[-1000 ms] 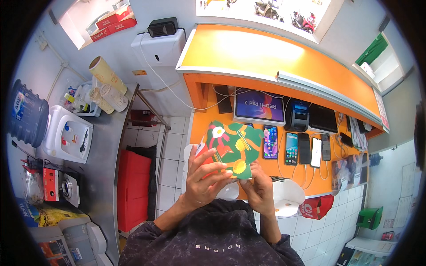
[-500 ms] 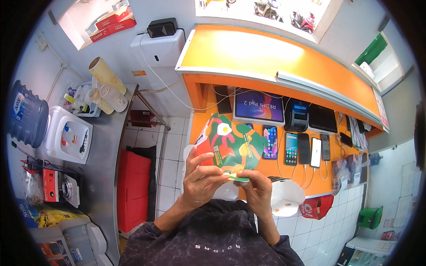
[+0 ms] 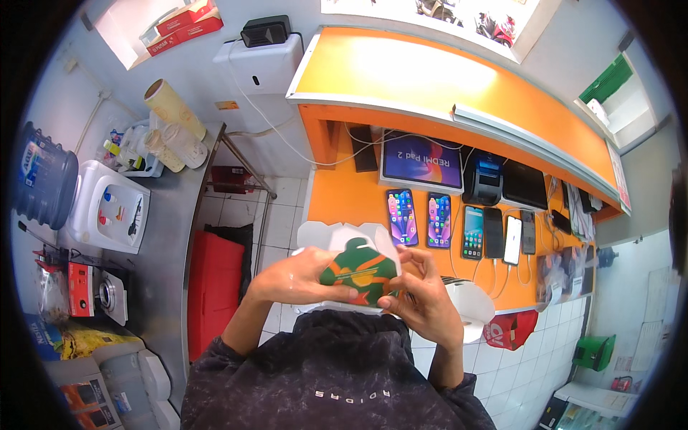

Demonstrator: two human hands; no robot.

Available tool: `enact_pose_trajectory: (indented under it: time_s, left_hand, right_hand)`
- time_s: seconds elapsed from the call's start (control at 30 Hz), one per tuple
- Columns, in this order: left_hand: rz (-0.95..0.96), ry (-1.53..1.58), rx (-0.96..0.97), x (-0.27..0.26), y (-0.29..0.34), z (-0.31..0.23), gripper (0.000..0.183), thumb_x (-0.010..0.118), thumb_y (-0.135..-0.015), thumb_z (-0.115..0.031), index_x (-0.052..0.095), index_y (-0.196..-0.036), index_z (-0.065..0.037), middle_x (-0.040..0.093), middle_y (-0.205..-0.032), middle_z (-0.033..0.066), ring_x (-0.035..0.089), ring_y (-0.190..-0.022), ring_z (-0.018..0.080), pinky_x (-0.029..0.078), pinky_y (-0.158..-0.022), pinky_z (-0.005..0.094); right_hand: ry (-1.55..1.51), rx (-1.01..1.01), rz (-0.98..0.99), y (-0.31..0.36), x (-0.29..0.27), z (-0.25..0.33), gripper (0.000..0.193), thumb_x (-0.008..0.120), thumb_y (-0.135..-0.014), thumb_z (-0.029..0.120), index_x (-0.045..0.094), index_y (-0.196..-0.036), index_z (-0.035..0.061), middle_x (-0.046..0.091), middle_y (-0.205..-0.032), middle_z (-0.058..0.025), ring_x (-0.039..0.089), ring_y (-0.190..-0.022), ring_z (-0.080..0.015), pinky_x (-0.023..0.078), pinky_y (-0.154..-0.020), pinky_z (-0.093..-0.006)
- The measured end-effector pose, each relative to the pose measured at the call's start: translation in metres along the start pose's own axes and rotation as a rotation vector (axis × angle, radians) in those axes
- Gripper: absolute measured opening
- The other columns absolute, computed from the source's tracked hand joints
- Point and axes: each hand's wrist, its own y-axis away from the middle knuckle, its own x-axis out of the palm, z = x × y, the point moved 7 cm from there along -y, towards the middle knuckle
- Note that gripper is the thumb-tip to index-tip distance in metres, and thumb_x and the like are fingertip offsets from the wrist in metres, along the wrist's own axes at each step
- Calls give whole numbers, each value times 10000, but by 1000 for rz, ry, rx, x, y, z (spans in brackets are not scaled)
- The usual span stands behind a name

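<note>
A small green paper food box (image 3: 364,266) with orange and red print is held in front of my chest, partly folded up, with white inner flaps standing at its far side. My left hand (image 3: 297,278) grips its left side, thumb lying across the near printed face. On the right side, my right hand (image 3: 428,295) pinches the box edge with its thumb low and its fingers bent above. White carton flaps (image 3: 319,233) show just beyond my left hand. To the right of my right hand stand nested white cartons (image 3: 471,307), partly hidden.
Several phones, among them a phone with a lit screen (image 3: 438,218), lie on the orange counter (image 3: 337,197), some on cables. Behind them are a tablet box (image 3: 421,163) and a small printer (image 3: 484,179). At left runs a steel table (image 3: 168,215) with a water dispenser (image 3: 107,208).
The flat, spread green sheet has been bent up into a box shape, its white inside now showing. My left hand has shifted left and lower; my right hand has turned around the box's side.
</note>
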Motion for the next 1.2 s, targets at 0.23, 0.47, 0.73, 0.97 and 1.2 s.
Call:
enact_pose_trajectory:
  time_s: [0.23,0.47,0.73,0.97,1.2]
  left_hand:
    - [89,661,-57,30,-3,24,391,636,-950,-189,546,-1274,11,604,-1218,69,538,-1134,160,433,-985,323]
    - [74,760,-23,30,-5,28,473,641,-931,-132,467,-1354,-13,588,-1226,84,541,-1143,167,440,-976,322]
    - [70,839,41,31,-4,28,480,662,-912,-123,493,-1345,1,600,-1222,87,556,-1120,167,458,-957,324]
    - [89,760,24,32,-1,29,472,651,-924,-136,497,-1345,11,589,-1248,94,546,-1145,179,452,-979,337]
    - [9,875,17,41,-5,30,550,647,-941,-169,415,-1409,4,547,-1304,100,514,-1199,192,416,-1020,347]
  right_hand:
    - [-56,89,0,3,1,0,253,759,-806,12,572,-977,23,495,-1240,-146,576,-1153,-257,521,-936,-376]
    - [-357,177,-20,4,8,-8,240,694,-828,-82,498,-922,19,478,-1256,-137,531,-1216,-224,524,-987,-339]
    - [-549,166,21,2,10,-14,231,687,-844,-69,497,-932,27,480,-1258,-139,518,-1238,-236,523,-985,-359]
    - [-456,149,-16,5,6,-20,250,743,-815,-6,530,-941,29,502,-1246,-140,534,-1222,-244,524,-979,-357]
    - [-318,46,-249,7,6,-19,186,738,-842,63,658,-1006,26,585,-1232,-166,565,-1219,-311,474,-991,-388]
